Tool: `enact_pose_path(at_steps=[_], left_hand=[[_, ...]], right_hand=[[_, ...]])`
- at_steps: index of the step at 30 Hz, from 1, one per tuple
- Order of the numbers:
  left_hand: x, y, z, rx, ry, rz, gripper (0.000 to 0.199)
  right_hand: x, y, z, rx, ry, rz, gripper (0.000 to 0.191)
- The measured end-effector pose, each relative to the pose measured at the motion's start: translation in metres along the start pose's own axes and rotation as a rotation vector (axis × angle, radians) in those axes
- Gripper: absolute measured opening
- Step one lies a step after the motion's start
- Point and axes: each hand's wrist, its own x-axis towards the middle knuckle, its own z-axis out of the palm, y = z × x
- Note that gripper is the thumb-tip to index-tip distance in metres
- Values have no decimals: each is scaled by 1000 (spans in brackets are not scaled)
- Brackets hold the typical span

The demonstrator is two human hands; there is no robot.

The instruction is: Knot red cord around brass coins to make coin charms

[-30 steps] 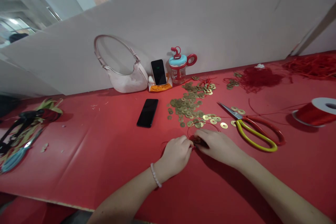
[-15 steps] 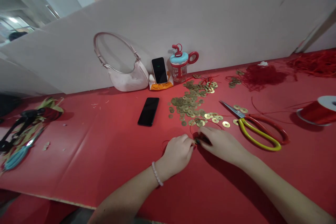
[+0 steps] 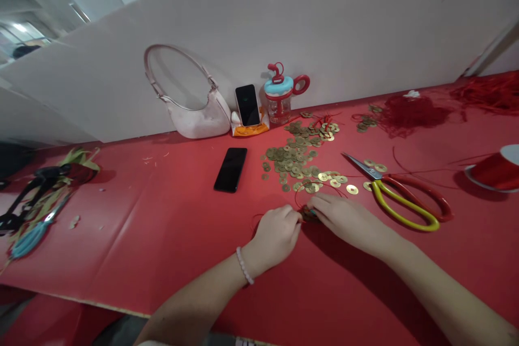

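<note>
Hands pinching a small coin bundle over a red table

Left hand seems to pinch red cord; right hand grips the coin bundle between them. Light, even tension should serve best. Its long axis seems sideways, left to right; facing hidden by fingers
</note>
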Motion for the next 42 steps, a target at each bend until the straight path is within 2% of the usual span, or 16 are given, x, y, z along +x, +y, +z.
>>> enact_pose_path(at_steps=[9,15,24,29,36,42], left_hand=[[-1,-1,3,6,8,-1,17],[0,0,0,14,-2,4,17],[0,0,0,19,-10,-2,16],[0,0,0,35,2,7,16],[0,-1,1,35,14,16,17],[-1,-1,3,34,28,16,15]], right_hand=[[-1,5,4,-85,128,-172,21],[-2,6,4,-116,101,-194,23],[-2,3,3,-149,149,-211,23],[-2,2,4,-216,130,-227,23],[-1,0,7,-200,75,-223,20],[0,0,5,-205,123,-219,19]])
